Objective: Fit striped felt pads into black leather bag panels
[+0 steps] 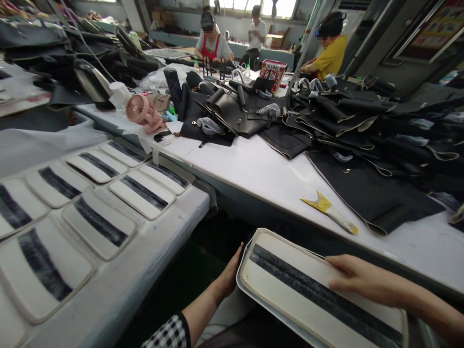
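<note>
A cream rounded-corner panel (315, 287) with a dark stripe along its length lies tilted over my lap. Beneath it shows a second pale edge, so it seems to rest on another panel or a stack. My left hand (230, 273) is closed on the left end, its fingers mostly hidden behind the edge. From the right, my right hand (358, 280) pinches the far long edge, with thumb and finger on the panel's top face. On the white table ahead lies a yellow-and-white flat scraper-like tool (329, 211), apart from both hands.
Several similar striped panels (99, 223) are laid out on the covered table (152, 251) at left. Black bag pieces (377, 179) are heaped across the white worktable (250, 166). A pink fan (143, 113) and a kettle (92, 82) stand farther back. Several people (213, 46) are beyond.
</note>
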Motion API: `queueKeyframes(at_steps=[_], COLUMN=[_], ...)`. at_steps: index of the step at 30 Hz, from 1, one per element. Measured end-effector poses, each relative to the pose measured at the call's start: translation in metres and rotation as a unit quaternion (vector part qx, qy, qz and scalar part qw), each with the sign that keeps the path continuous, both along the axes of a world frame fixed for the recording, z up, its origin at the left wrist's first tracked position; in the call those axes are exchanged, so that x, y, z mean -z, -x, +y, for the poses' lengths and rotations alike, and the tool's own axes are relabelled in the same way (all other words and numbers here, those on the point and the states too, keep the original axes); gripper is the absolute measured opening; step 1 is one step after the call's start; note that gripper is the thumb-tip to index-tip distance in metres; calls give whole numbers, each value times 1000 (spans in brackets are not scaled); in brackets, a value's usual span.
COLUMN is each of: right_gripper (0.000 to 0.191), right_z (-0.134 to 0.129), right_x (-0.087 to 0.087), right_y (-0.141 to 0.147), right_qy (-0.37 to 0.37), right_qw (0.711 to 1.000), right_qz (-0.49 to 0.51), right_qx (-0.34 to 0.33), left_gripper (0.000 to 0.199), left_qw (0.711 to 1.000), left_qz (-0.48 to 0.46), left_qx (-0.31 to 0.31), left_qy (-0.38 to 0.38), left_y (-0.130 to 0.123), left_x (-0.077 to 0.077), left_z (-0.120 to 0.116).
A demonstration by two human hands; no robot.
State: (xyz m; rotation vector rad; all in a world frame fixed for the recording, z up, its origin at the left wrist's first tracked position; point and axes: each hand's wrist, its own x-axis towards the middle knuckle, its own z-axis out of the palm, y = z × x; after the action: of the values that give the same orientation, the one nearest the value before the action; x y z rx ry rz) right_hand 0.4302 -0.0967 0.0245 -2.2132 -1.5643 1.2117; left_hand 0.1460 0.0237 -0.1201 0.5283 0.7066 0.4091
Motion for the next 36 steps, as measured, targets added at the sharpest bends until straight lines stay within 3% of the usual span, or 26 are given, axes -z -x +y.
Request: queueKeyframes(at_steps=[5, 8, 11, 15, 18, 23, 29, 36], right_gripper=[44, 51, 58, 74, 81, 77, 59, 63], right_z=[-27, -37, -30, -12, -9, -9, 6, 22], right_x=[34, 36, 33, 48, 68, 74, 66, 78], right_y=[11, 34, 65, 105, 117, 112, 117, 135], right_qy=[-125, -231, -336, -386, -388, -370, -333, -320], right_qw=[969, 933, 889, 834, 806, 813, 854, 862], right_qz=[-205, -254, -278, -330, -341, -326, -318, -330], right_qx=[-58, -104, -139, -215, -289, -310, -242, -214], left_gripper=[64, 60, 58, 67, 72, 74, 65, 74], left_qw=[1000, 999, 999, 996, 990, 991, 993, 984], left_qz=[-14, -22, -25, -87, -117, -108, -103, -150], left_qx=[4, -2, -9, 27, 66, 64, 45, 88], left_qy=[28, 31, 19, 16, 29, 38, 28, 42], left_y=[-3, -2, -2, -1, -1, -1, -1, 5], left_x=[-5, -4, 1, 8, 11, 14, 19, 19], left_z=[-1, -1, -2, -4, -4, -2, -3, 9])
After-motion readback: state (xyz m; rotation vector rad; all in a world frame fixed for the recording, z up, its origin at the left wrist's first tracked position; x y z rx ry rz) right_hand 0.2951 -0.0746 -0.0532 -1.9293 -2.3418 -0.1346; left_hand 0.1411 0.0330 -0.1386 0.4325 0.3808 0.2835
